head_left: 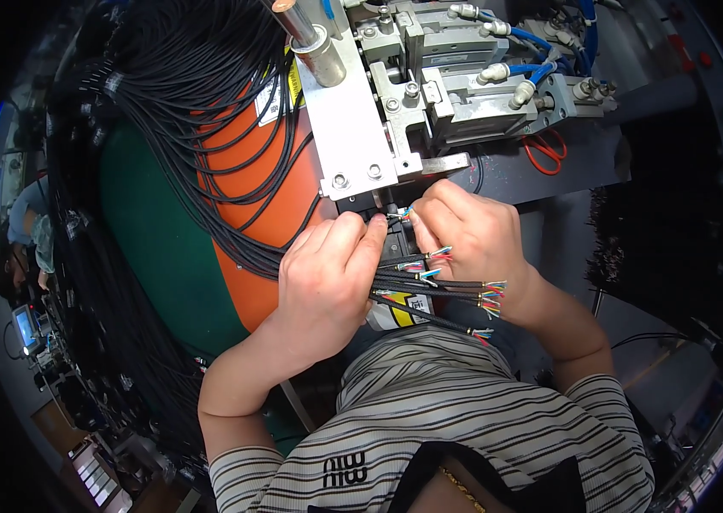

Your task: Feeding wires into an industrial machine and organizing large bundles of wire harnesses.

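Closed around several black cables [250, 254], my left hand [327, 278] has its thumb and fingertips at the front of a machine's black fixture [396, 248]. The cable ends stick out to the right past this hand, stripped into thin coloured wires [490, 295]. My right hand [471, 231] is pinched at the coloured wires [404, 214] of one cable end, just right of my left thumb. Its fingertips partly hide those wires. Both hands are close together below the machine's silver metal plate [349, 128].
Pneumatic cylinders [481, 103] with blue air hoses stand behind the plate. A large bundle of black cables [182, 51] lies over an orange surface [246, 179] and a green one [152, 222]. A red cord loop [543, 154] hangs at right. Another person [28, 222] is at far left.
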`<state>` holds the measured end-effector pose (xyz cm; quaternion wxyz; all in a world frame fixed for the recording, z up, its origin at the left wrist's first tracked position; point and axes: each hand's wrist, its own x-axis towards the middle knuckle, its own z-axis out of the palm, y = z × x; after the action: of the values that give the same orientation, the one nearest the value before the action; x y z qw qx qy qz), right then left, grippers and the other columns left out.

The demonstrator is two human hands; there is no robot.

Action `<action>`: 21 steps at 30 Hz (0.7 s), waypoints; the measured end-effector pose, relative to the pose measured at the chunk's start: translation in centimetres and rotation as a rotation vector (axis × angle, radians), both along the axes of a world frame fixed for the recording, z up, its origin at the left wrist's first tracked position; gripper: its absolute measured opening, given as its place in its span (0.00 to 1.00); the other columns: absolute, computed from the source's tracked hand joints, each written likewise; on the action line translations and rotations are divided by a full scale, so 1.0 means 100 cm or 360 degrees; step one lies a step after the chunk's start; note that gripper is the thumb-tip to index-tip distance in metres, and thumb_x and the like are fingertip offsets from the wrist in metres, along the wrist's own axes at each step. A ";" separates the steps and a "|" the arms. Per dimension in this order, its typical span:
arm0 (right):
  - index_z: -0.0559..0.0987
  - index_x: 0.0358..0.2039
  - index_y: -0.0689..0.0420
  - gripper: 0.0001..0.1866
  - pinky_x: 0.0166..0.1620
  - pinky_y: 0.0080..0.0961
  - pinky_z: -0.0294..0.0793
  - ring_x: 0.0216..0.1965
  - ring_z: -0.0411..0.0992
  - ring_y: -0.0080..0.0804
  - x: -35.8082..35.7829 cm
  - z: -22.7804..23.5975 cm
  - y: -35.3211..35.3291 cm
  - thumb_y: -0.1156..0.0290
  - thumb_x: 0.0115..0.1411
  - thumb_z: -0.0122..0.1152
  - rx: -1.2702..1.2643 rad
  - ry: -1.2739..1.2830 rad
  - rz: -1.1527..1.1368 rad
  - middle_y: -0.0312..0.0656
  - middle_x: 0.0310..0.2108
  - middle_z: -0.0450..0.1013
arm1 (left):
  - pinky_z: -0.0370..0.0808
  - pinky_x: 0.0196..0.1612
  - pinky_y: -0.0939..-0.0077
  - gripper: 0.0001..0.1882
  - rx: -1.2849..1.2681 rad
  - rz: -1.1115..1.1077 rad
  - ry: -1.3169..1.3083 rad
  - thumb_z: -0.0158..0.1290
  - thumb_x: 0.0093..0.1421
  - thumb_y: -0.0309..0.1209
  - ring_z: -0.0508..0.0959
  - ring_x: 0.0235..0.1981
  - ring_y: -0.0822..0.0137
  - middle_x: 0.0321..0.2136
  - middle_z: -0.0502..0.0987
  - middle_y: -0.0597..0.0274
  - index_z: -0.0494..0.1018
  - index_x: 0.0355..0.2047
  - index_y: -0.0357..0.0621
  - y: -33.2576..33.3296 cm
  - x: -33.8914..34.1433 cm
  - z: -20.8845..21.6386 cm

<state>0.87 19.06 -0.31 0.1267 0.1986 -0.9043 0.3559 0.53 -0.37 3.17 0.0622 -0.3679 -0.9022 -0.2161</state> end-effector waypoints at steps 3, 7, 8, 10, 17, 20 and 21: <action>0.78 0.26 0.60 0.03 0.24 0.30 0.73 0.22 0.74 0.37 0.001 -0.001 0.000 0.78 0.51 0.64 0.0018 0.0008 0.0001 0.39 0.27 0.73 | 0.70 0.30 0.69 0.22 0.0006 0.0047 -0.0057 0.55 0.45 0.22 0.72 0.27 0.63 0.26 0.66 0.59 0.76 0.44 0.33 0.003 0.000 0.003; 0.78 0.26 0.59 0.03 0.25 0.30 0.73 0.23 0.75 0.37 -0.001 0.003 0.001 0.77 0.51 0.65 0.0078 0.0002 0.0023 0.39 0.27 0.73 | 0.70 0.30 0.66 0.31 -0.0075 -0.0062 -0.0120 0.61 0.38 0.28 0.72 0.27 0.59 0.27 0.66 0.58 0.76 0.47 0.37 -0.001 -0.002 0.002; 0.78 0.26 0.59 0.03 0.25 0.30 0.73 0.23 0.75 0.37 -0.002 0.007 0.002 0.77 0.51 0.65 0.0155 -0.0017 0.0057 0.39 0.27 0.73 | 0.70 0.30 0.66 0.31 -0.0076 -0.0063 -0.0121 0.61 0.38 0.28 0.72 0.27 0.59 0.27 0.66 0.58 0.76 0.47 0.37 -0.001 -0.002 0.002; 0.78 0.26 0.59 0.03 0.25 0.30 0.73 0.23 0.75 0.37 -0.005 0.011 0.004 0.77 0.51 0.65 0.0232 -0.0036 0.0088 0.40 0.27 0.73 | 0.70 0.30 0.70 0.23 -0.0136 -0.0118 -0.0027 0.56 0.46 0.25 0.71 0.27 0.63 0.28 0.67 0.60 0.76 0.46 0.36 0.001 -0.003 0.004; 0.78 0.27 0.60 0.03 0.24 0.32 0.73 0.22 0.75 0.41 -0.006 -0.004 0.007 0.76 0.53 0.65 0.0003 -0.0048 0.0089 0.43 0.28 0.75 | 0.69 0.31 0.71 0.20 -0.0242 -0.0186 0.0051 0.54 0.50 0.25 0.72 0.29 0.64 0.30 0.69 0.61 0.76 0.46 0.36 0.004 -0.006 0.007; 0.78 0.27 0.60 0.03 0.24 0.32 0.73 0.22 0.74 0.42 -0.006 -0.005 0.004 0.77 0.53 0.64 -0.0099 -0.0044 0.0063 0.44 0.28 0.75 | 0.70 0.31 0.70 0.20 -0.0237 -0.0180 0.0029 0.54 0.50 0.25 0.72 0.29 0.64 0.30 0.69 0.60 0.76 0.46 0.37 0.003 -0.005 0.007; 0.78 0.28 0.61 0.03 0.24 0.32 0.73 0.22 0.74 0.43 -0.006 -0.005 0.004 0.77 0.54 0.64 -0.0151 -0.0044 0.0050 0.44 0.27 0.75 | 0.70 0.32 0.70 0.20 -0.0247 -0.0170 0.0030 0.54 0.50 0.25 0.72 0.30 0.63 0.31 0.69 0.60 0.76 0.46 0.37 0.004 -0.007 0.008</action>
<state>0.29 19.45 -0.83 0.1179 0.2015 -0.8849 0.4030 -0.13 -0.02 3.97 0.0304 -0.4213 -0.8948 -0.1450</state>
